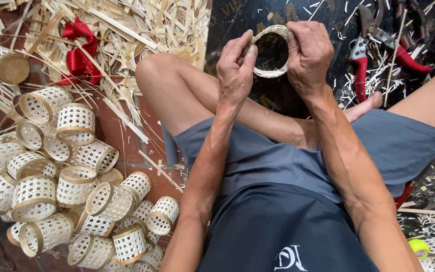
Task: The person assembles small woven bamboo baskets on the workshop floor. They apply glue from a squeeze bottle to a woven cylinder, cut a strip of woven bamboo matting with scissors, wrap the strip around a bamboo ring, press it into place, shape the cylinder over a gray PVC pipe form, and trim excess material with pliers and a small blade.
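From the head view, the left hand (236,65) and right hand (308,50) each pinch opposite sides of a small woven bamboo ring (271,51), held up over the person's crossed legs. A heap of finished woven cylinder baskets (71,186) lies on the floor to the left, beneath scattered bamboo strips (142,30) and a red ribbon (79,53). Red-handled pruning shears (378,45) rest on the dark mat (237,20) to the right.
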`<state>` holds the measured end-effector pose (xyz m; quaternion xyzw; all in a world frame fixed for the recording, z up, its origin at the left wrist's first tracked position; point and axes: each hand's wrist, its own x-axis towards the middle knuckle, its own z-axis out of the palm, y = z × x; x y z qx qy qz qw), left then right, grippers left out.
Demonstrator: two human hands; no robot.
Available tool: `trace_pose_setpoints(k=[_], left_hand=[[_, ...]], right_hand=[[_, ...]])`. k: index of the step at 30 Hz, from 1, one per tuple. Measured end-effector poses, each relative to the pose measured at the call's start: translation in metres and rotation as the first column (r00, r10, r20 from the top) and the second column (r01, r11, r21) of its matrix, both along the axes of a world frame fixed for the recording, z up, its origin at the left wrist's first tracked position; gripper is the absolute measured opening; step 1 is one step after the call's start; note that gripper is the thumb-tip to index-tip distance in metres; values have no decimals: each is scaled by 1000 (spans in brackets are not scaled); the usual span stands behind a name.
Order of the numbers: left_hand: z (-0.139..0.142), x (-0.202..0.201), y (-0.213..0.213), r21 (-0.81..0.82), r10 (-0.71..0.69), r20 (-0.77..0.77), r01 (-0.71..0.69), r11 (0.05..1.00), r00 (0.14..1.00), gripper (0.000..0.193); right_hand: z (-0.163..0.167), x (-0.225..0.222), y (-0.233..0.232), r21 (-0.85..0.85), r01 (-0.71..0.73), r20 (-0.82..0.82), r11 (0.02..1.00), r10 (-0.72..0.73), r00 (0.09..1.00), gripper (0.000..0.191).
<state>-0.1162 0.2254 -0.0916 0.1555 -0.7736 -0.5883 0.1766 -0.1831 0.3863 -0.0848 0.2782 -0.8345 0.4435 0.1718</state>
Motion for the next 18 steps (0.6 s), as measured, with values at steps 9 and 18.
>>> trace_pose_setpoints(k=[9, 18], left_hand=[[-1, -8, 0, 263, -6, -21, 11, 965, 1000, 25], [-14, -21, 8, 31, -51, -190, 58, 998, 980, 22]], right_hand=[[0, -13, 7, -37, -138, 80, 990, 140, 987, 7], [-7, -12, 12, -34, -121, 50, 992, 123, 991, 5]])
